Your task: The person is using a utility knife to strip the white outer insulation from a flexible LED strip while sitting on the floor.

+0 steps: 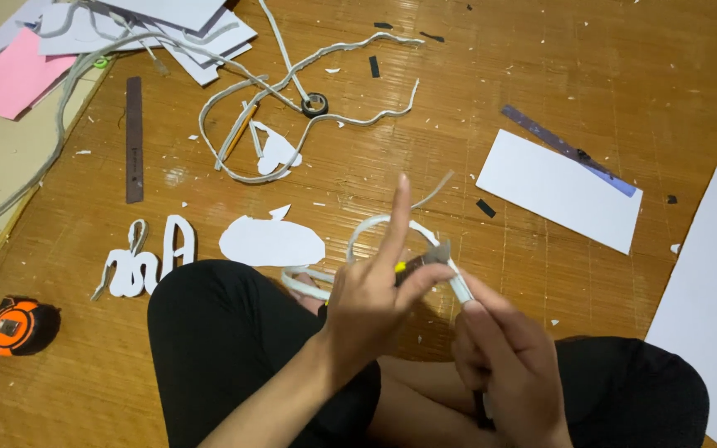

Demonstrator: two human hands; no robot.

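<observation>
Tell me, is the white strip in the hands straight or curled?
Curled: the white strip loops from the left hand and right hand down toward the knee.

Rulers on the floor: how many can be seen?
2. A dark brown ruler lies at upper left beside the paper stack. A bluish-purple ruler lies diagonally across the top edge of the white sheet at right. More may hide under papers.

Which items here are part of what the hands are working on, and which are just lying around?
In hand:
- white strip, looped
- small cutter, in the left hand
- right hand, gripping the strip

Lying about:
- tape measure
- dark ruler
- tape roll
- white cutouts
- pink paper
</observation>
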